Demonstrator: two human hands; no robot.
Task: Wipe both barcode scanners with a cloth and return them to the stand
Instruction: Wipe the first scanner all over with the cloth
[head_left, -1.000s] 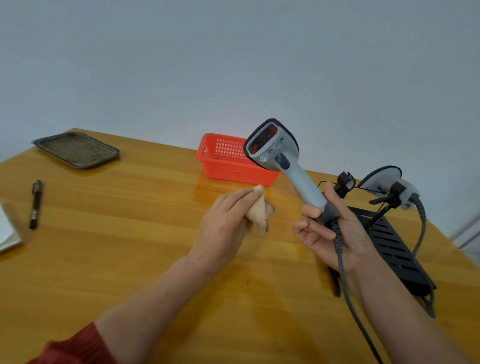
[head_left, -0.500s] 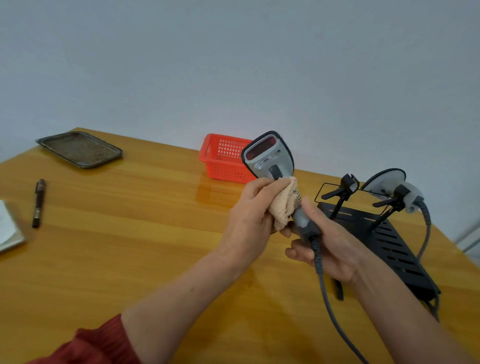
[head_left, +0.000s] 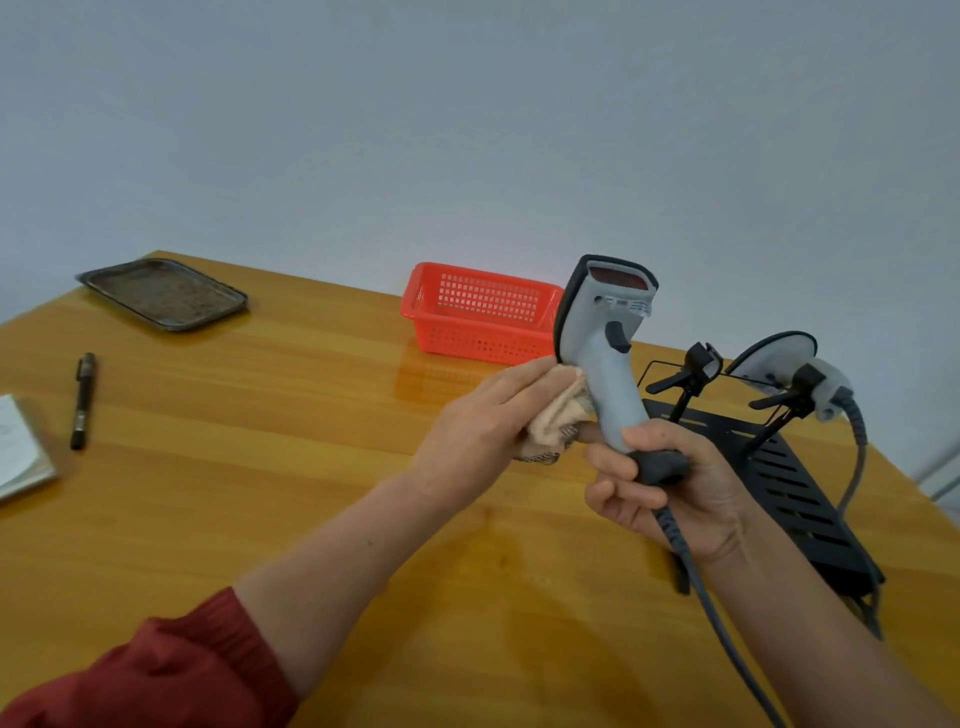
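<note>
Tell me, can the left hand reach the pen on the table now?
Probably, but not freely. The table between the left hand and the pen is bare, so nothing blocks it. But its fingers hold the cloth against the scanner.

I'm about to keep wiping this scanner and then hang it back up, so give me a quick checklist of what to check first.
1. Right hand grips the held scanner at its base: ok.
2. Cloth in left hand touches the scanner's handle: ok.
3. Scan window wiped: cannot tell.
4. Near clip on the stand is free: ok.
5. Second scanner sits in the far clip: ok.
6. Held scanner's cable clear of the stand: cannot tell.
</note>
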